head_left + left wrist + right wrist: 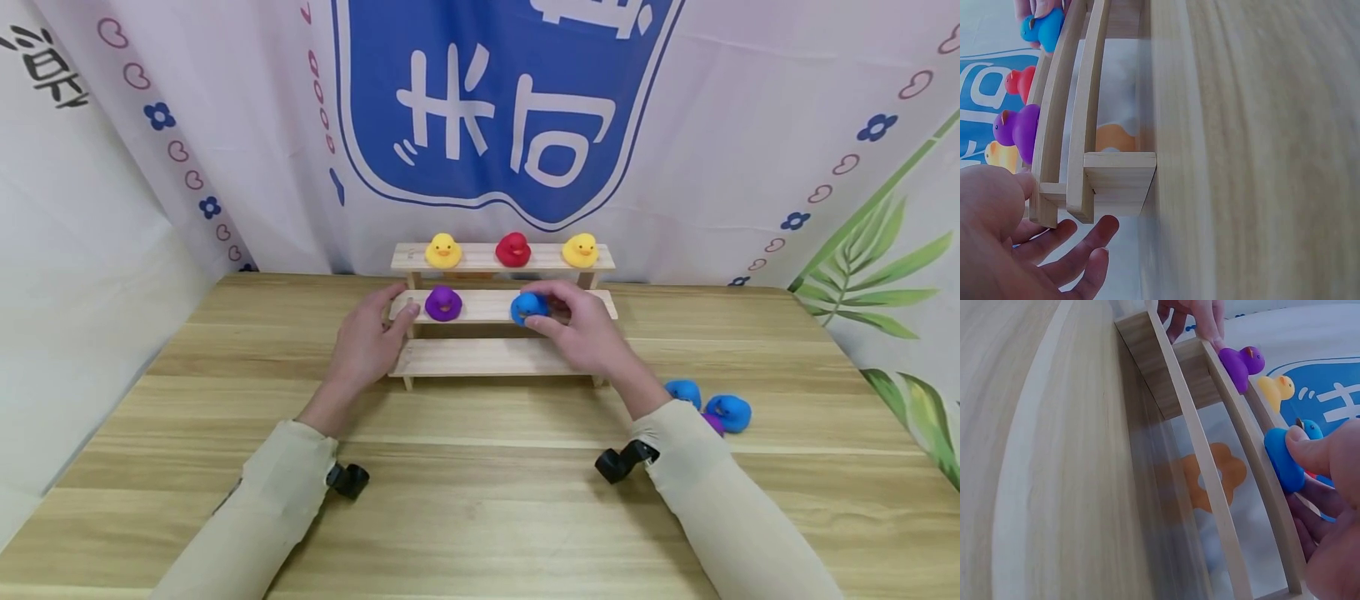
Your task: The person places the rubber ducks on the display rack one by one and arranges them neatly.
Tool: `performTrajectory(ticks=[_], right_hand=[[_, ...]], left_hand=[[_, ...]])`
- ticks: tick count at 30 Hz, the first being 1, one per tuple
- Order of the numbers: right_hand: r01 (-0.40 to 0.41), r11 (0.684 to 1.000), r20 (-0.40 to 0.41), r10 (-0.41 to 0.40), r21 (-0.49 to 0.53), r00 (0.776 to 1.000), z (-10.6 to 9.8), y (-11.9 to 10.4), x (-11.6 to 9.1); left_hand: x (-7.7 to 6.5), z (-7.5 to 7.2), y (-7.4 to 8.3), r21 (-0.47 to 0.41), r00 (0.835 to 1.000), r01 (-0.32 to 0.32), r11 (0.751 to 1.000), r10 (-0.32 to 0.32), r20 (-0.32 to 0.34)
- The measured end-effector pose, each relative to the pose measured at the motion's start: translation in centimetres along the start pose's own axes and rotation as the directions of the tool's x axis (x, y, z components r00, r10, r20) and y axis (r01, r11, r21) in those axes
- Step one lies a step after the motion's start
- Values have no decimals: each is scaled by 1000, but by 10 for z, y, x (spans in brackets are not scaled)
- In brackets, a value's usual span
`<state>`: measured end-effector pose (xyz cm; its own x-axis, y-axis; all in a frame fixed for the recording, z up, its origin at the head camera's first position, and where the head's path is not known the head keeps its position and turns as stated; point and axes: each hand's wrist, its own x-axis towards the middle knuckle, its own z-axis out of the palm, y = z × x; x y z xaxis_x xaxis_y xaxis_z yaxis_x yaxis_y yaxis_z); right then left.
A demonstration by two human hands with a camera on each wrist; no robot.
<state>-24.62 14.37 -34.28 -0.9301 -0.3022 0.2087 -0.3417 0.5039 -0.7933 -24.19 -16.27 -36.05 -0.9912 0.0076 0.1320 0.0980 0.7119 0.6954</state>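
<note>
A three-tier wooden display shelf (480, 357) stands on the table. My right hand (581, 327) pinches a blue rubber duck (528, 307) between thumb and fingers at the middle tier, right of its centre. In the right wrist view the thumb presses the side of that blue duck (1285, 459). My left hand (369, 340) holds the left end of the middle tier, thumb on top and fingers around the edge (1047, 212). Just beside that thumb sits a purple rubber duck (443, 304). Along the top tier stand a yellow duck (443, 251), a red duck (513, 250) and another yellow duck (581, 251).
On the table to the right, near my right sleeve, lie a blue duck (684, 392), another blue duck (728, 412) and a partly hidden purple duck (714, 423). Behind the shelf hangs a printed curtain (720, 150). The wooden table (480, 500) extends in front of the shelf.
</note>
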Motion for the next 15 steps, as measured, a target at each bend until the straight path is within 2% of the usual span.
performTrajectory(ticks=[7,15], right_hand=[[-51,999,-1,51,-8,999,5,-2,4],[-19,999,-27,18,-29,999,6,-3,8]], left_hand=[[1,0,0,1,1000,-1,1000,1,0],[1,0,-1,-3,1000,-5,1000,5,-1]])
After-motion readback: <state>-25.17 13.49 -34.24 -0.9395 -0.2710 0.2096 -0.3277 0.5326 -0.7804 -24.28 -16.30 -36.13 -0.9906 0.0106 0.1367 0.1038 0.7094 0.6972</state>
